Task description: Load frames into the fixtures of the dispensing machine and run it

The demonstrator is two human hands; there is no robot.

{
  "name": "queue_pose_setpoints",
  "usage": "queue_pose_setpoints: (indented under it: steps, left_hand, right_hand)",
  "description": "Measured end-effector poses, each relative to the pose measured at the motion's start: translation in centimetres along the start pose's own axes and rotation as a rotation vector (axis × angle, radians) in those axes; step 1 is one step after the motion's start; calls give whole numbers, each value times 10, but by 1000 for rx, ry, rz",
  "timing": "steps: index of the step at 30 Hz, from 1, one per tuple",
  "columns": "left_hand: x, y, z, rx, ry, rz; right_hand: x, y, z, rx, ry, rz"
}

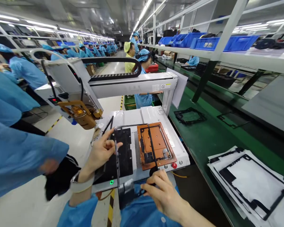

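Factory lines run back on both sides, workers in blue at benches. Over the machine bed [156, 115] both hands hold a thin black frame [132, 127] — left hand [100, 151] pinching its left rail, right hand [164, 194] closed on its near end — above the black tray [124, 154] and orange fixture [156, 143].

A long desk [210, 138] with a green top runs along the right side. Near its front edge lies a stack of white sheets [248, 183], the top one bearing a thin black frame [269, 176]. Farther back, a black tray [189, 115] lies flat on the green surface, and a flat black piece [229, 119] lies beside it. Left of the desk stands a white machine bed [180, 148], carrying a black plate [124, 154] and a copper-coloured plate [156, 142] side by side.
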State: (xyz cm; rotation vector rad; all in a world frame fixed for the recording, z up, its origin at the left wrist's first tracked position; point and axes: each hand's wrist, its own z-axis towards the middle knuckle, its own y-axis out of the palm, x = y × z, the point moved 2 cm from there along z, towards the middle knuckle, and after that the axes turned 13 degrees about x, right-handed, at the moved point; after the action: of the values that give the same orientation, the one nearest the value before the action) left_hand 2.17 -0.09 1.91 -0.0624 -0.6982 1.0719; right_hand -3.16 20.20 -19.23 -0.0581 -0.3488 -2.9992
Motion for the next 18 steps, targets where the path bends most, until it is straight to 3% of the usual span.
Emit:
queue_pose_setpoints:
  steps: [2, 6, 12, 18]
  left_hand:
    - [-10, 6, -6, 47, -61, -135]
    - [-21, 5, -15, 176, -23, -240]
    - [-25, -1, -17, 146, 172, -249]
    - [-24, -1, -19, 190, 83, -302]
  right_hand:
    - [0, 3, -9, -7, -26, -42]
    - [4, 9, -19, -5, -59, -109]
    - [-2, 6, -15, 11, -101, -174]
    - [-5, 2, -21, 0, -122, -207]
